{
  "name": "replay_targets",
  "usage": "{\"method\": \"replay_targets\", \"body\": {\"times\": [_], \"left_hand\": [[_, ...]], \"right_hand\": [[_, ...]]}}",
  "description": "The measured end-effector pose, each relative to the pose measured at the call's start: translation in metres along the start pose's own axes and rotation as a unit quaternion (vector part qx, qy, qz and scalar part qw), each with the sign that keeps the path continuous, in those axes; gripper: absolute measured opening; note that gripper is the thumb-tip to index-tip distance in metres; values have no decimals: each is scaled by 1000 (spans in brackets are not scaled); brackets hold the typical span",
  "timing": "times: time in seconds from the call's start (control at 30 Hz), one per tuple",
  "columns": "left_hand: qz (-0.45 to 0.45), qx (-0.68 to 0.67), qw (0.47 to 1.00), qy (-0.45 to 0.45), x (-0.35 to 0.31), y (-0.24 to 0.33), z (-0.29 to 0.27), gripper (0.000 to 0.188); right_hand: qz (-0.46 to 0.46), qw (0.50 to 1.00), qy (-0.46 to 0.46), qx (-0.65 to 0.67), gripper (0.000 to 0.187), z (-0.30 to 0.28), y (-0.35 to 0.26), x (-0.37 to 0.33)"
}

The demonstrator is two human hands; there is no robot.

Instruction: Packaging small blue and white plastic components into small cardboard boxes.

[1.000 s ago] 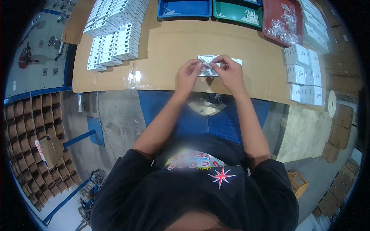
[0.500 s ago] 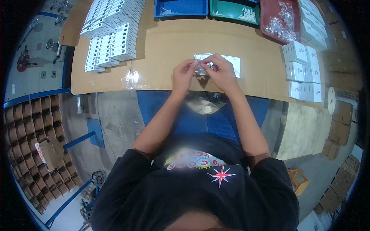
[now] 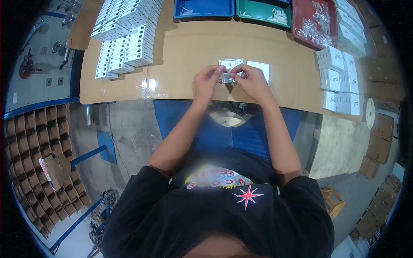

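My left hand [image 3: 206, 82] and my right hand [image 3: 255, 83] face each other above the near part of the cardboard-covered table. Thumb and index finger are pinched on each, the fingertips a short way apart. Whatever small thing they grip is too tiny to make out. Right under the fingers lies a white, roughly square piece with grey, uneven details [image 3: 231, 63], partly covered by my hands. A flat white box or card [image 3: 262, 69] rests beside it, partly behind my right hand.
Stacked white boxes [image 3: 129, 49] stand at the left, more white boxes [image 3: 337, 79] at the right. Along the far edge are a blue tray [image 3: 204, 16], a green tray [image 3: 258, 20] with white pieces, and a red tray [image 3: 301, 39] with clear bags.
My fingertips have drawn slightly apart, and my right hand has shifted a little right. More of the white piece beneath now shows; the shiny, clear-looking material at my fingers is less visible.
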State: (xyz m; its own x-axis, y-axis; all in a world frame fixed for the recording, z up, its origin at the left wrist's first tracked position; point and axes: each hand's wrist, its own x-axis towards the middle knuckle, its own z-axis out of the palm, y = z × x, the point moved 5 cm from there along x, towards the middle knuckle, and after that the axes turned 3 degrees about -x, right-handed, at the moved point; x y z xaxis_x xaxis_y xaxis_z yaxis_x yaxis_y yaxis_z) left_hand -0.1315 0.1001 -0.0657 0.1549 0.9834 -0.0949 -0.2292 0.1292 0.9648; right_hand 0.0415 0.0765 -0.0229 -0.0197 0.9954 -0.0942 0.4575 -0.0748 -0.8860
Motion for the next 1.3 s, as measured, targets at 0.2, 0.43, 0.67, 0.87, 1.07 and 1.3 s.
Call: {"method": "replay_targets", "body": {"times": [0.2, 0.43, 0.67, 0.87, 1.07, 1.3], "left_hand": [[10, -18, 1000, -2, 1, 5, 5, 20], [21, -27, 999, -6, 2, -5, 1, 19], [21, -14, 1000, -6, -2, -4, 3, 17], [24, -5, 1000, -1, -4, 1, 5, 15], [49, 3, 999, -18, -5, 3, 9, 15], [59, 20, 998, -26, -4, 5, 12, 16]], "right_hand": [[-11, 995, 46, 88, 17, -2, 12, 2], [-6, 1000, 5, 30, 16, -2, 9, 2], [-20, 999, 11, 38, 16, 5, 9, 1], [9, 1000, -6, 18, 17, 11, 4, -1], [-12, 998, 14, 58, 16, 13, 7, 2], [-31, 993, 12, 117, 11, 13, 11, 6]]}}
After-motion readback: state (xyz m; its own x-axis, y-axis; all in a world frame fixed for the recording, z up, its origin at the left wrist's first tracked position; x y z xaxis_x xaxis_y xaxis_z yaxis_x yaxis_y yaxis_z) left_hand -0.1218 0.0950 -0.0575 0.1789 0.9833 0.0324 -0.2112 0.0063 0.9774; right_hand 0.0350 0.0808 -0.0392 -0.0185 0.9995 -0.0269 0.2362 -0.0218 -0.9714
